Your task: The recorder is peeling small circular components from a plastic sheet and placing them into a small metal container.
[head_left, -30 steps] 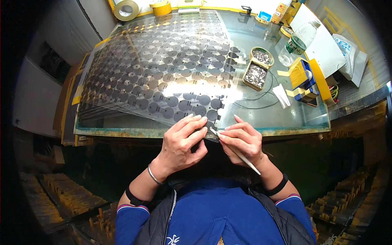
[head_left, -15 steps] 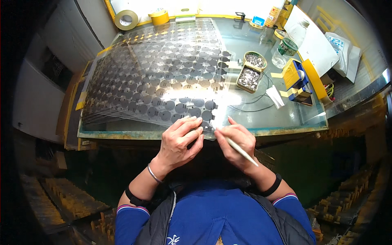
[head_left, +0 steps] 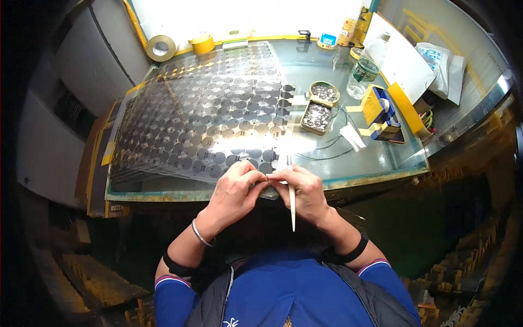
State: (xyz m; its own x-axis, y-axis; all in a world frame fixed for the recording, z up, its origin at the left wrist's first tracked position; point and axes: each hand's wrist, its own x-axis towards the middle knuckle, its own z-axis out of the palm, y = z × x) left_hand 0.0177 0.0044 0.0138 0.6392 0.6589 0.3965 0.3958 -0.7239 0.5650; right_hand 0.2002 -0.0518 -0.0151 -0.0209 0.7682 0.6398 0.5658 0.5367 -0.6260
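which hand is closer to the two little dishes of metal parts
Right. The right hand sits at the table's near edge, below the dishes; the left hand is beside it, further toward the clear sheet's side.

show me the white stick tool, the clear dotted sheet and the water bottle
white stick tool [head_left: 292, 210], head view, middle of the shaft below the right hand
clear dotted sheet [head_left: 207, 114], head view, centre
water bottle [head_left: 364, 73], head view, its body

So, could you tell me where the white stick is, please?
In the head view, the white stick is in the right hand, pointing down past the table's near edge.
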